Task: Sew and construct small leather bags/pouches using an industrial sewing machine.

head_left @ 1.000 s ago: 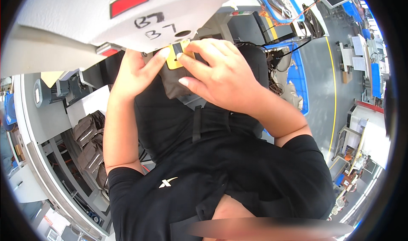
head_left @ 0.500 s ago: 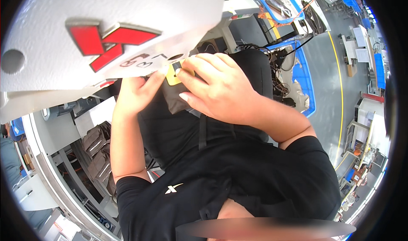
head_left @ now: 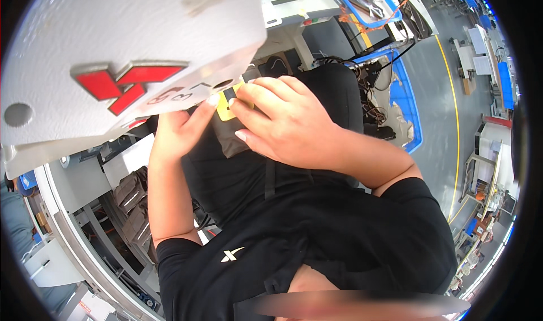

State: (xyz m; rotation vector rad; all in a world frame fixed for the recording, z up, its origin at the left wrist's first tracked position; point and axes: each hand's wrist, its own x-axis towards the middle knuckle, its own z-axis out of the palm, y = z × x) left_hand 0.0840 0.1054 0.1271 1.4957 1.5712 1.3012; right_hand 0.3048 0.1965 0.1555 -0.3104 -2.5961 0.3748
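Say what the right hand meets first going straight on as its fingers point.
The yellow piece, which the right hand seems to touch; beyond it in the picture comes the thumb of the left hand, though depth is unclear.

Set between both hands (head_left: 280, 120), just below the machine (head_left: 186, 109): plate (head_left: 224, 110), bright yellow, flat, round-cornered, with a dark strip (head_left: 230, 93) running lengthwise down its face (right side largely hidden behind fingers). Touched by the right hand's fingertips, close against the left thumb. Seen below the plate, extending toward the lap: piece (head_left: 229, 139), grey-brown, soft-looking, partly covered too.
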